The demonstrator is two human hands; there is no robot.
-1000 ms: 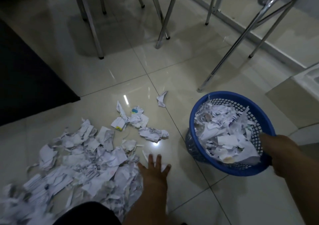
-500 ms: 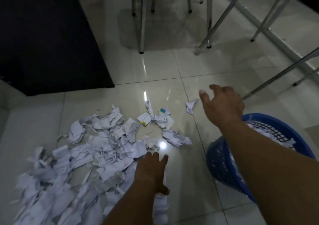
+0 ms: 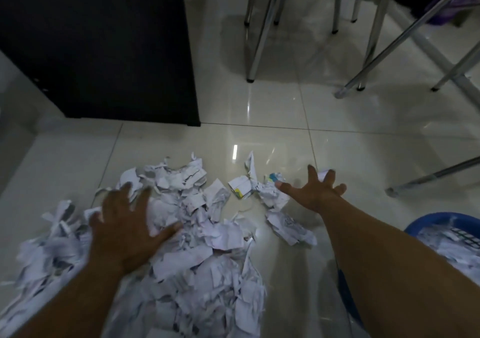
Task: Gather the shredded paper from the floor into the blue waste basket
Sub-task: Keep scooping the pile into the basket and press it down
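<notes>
Left hand (image 3: 124, 231) fingers spread, palm down on shredded paper (image 3: 202, 254); right hand (image 3: 315, 192) splayed beside blue basket (image 3: 439, 223)

We see a glossy tiled floor (image 3: 337, 156) carrying a big pile of shredded paper (image 3: 197, 254). Just right of the pile lie loose scraps (image 3: 270, 195), and farther right a blue basket (image 3: 441, 217). Beyond the pile stand metal chair legs (image 3: 255, 52) and a black cabinet (image 3: 104, 47).

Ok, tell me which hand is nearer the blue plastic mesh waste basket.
Right. The right hand is spread open over loose scraps, left of the blue plastic waste basket; the left hand is farther left, on the big pile of shredded white paper.
</notes>
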